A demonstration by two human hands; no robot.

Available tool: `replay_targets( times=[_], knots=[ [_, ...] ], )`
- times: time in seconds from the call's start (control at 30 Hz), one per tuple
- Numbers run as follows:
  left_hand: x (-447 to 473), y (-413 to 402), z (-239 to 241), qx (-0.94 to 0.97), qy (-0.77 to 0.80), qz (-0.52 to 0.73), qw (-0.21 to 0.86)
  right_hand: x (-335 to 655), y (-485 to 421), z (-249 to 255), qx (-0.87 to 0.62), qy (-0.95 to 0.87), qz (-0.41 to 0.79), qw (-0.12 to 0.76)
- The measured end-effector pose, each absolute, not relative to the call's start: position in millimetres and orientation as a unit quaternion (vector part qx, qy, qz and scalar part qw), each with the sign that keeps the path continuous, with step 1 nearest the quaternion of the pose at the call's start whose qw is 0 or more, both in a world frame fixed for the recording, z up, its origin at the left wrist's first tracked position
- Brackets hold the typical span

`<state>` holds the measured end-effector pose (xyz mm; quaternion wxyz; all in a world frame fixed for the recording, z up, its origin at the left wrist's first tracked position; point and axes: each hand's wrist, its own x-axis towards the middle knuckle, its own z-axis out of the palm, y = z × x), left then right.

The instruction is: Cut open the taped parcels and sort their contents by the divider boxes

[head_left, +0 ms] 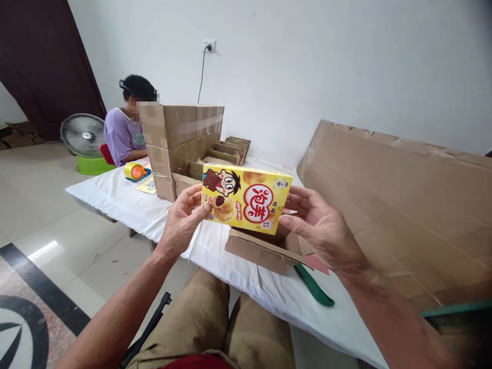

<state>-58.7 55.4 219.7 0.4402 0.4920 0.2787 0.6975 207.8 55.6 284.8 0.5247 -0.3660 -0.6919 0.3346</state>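
A yellow snack box (246, 199) with a cartoon face and a red round logo is held up in front of me, above an open cardboard carton (261, 251). My left hand (183, 218) grips the box's left end, thumb on its front. My right hand (321, 225) holds the right end, fingers curled round its edge. The carton sits at the near edge of a table covered in white cloth (115, 197).
Stacked cardboard boxes (184, 138) and flat cartons stand further along the table. A large flattened cardboard sheet (403, 195) leans at the right. A green-handled tool (313, 286) lies by the carton. A person in a purple shirt (125, 134) sits at the far end, near a tape dispenser (134, 170) and a floor fan (82, 136).
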Motion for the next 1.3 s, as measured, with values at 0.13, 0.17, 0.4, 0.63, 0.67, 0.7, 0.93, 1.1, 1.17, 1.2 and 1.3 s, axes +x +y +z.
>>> replay_targets(
  times=[0.13, 0.17, 0.4, 0.63, 0.67, 0.7, 0.93, 1.1, 1.17, 1.2, 1.3],
  knots=[
    [-62, 73, 262, 0.526, 0.261, 0.697, 0.410, 201, 72, 305, -0.370, -0.681, 0.299, 0.557],
    [-62, 79, 274, 0.535, 0.258, 0.699, 0.399, 200, 77, 314, -0.367, -0.676, 0.288, 0.571],
    [-66, 106, 350, 0.557, 0.246, 0.700, 0.373, 200, 97, 379, -0.337, -0.673, 0.256, 0.607],
    [-93, 64, 288, 0.556, 0.298, 0.699, 0.336, 165, 60, 322, -0.331, -0.645, 0.304, 0.618],
    [-102, 53, 264, 0.553, 0.326, 0.693, 0.329, 154, 50, 301, -0.339, -0.647, 0.309, 0.610],
    [-113, 41, 237, 0.546, 0.359, 0.683, 0.327, 143, 40, 278, -0.352, -0.657, 0.303, 0.594],
    [-195, 8, 97, 0.440, 0.547, 0.628, 0.336, 44, 36, 132, -0.397, -0.760, 0.216, 0.467],
    [-211, 78, 74, 0.447, 0.573, 0.624, 0.287, 8, 108, 69, -0.412, -0.696, 0.220, 0.545],
    [-209, 115, 68, 0.454, 0.571, 0.619, 0.290, 7, 138, 54, -0.425, -0.680, 0.219, 0.556],
    [-207, 133, 66, 0.457, 0.572, 0.616, 0.291, 8, 152, 49, -0.431, -0.673, 0.220, 0.559],
    [-199, 182, 55, 0.462, 0.583, 0.601, 0.292, 12, 186, 35, -0.451, -0.655, 0.227, 0.562]
  ],
)
